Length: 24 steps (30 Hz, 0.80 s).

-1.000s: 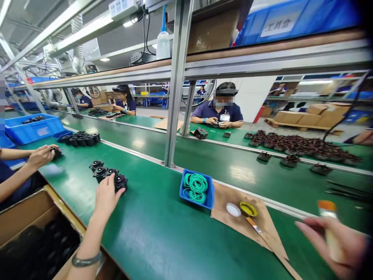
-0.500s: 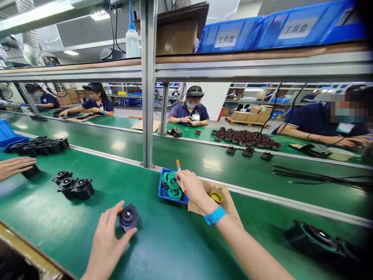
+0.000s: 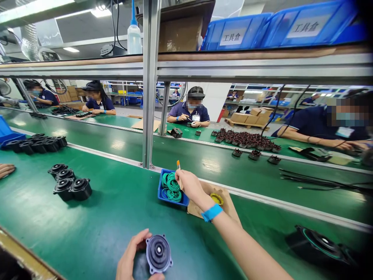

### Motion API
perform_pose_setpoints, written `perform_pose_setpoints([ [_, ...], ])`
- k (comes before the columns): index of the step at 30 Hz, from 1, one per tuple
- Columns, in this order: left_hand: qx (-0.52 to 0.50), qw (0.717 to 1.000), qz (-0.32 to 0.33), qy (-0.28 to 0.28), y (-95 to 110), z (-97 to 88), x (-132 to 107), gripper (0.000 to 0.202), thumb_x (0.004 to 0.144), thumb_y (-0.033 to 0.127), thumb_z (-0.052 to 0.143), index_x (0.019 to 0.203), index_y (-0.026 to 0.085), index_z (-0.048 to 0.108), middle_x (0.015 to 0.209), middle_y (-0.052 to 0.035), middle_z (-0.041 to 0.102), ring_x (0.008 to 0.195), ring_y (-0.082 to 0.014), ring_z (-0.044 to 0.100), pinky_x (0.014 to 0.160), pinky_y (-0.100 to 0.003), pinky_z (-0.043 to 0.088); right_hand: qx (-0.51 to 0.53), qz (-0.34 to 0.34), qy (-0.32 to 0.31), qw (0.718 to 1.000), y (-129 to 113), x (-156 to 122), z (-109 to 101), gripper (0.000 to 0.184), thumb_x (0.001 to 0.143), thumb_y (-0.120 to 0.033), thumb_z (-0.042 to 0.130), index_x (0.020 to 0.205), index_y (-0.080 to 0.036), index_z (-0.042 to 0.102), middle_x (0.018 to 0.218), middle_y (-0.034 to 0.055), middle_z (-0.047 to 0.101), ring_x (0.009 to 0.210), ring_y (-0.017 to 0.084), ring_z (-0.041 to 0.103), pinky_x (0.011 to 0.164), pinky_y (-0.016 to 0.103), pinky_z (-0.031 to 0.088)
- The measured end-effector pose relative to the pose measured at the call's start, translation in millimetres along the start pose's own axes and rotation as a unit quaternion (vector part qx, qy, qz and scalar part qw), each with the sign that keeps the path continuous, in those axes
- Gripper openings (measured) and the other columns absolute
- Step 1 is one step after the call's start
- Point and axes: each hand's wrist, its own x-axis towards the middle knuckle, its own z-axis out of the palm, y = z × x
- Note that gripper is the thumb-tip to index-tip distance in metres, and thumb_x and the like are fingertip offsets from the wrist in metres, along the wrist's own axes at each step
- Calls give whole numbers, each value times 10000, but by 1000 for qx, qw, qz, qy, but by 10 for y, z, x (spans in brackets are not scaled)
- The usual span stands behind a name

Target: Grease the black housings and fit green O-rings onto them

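Note:
My left hand (image 3: 132, 254) is closed around a round black housing (image 3: 159, 252) with small lugs on its rim and a stepped centre, its face turned up toward me. Between the fingers of my right hand (image 3: 189, 184) is a slim brush (image 3: 179, 171) with an orange tip, pointing upward. Below and beside that hand stands a small blue bin (image 3: 170, 201) filled with green rubber rings (image 3: 171, 182). A yellow round dish (image 3: 216, 199) rests on brown cardboard (image 3: 230, 206) just behind my right wrist.
Several similar black housings (image 3: 68, 184) stand to the left, with more (image 3: 37, 144) farther off. Another person's hand (image 3: 6, 170) shows at the left edge. At right, black housings (image 3: 317, 243) carry a green ring. A metal post (image 3: 150, 85) rises behind the bin; co-workers sit opposite.
My left hand has brought the black housing nearer to me and rightward, turning its face up. My right hand stays almost still. The other person's hand has drawn back left, leaving a housing with the group.

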Motion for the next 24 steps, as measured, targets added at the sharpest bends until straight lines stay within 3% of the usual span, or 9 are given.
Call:
perform_pose_setpoints([
  [4,-21,1000,-20,1,-31,8,-37,688,746,445,818,1354,245,568,1250,-104,723,1106,-281,716,965,-368,576,66,21,40,997,21,12,-60,181,988,-317,627,927,-147,639,856,1,650,738,146,635,709,319,551],
  [9,-38,999,-31,2,-42,41,-59,678,769,481,796,1364,265,554,1303,-93,709,1158,-278,696,959,-336,579,190,49,86,977,-160,-129,-353,127,917,-222,548,796,-205,513,755,7,611,652,150,559,632,280,465],
  [13,-17,1000,5,11,-21,59,-58,647,798,506,770,1362,275,553,1291,-92,709,1142,-275,705,959,-352,589,307,12,3,952,-569,-472,-510,159,902,-286,548,774,-226,475,730,-10,634,627,140,584,563,226,468],
  [18,72,995,74,-5,118,-19,3,576,868,501,698,1367,269,531,1287,-100,682,1118,-259,713,950,-366,605,405,18,-142,903,-935,-826,-385,147,868,-228,630,763,-207,529,746,-9,665,678,148,591,628,238,460],
  [24,189,965,183,-20,395,-110,130,552,893,535,660,1333,220,551,1257,-130,700,1133,-256,717,939,-331,610,394,-6,-130,910,-947,-921,-370,144,920,-257,688,859,-205,568,894,5,697,810,167,630,750,272,452],
])
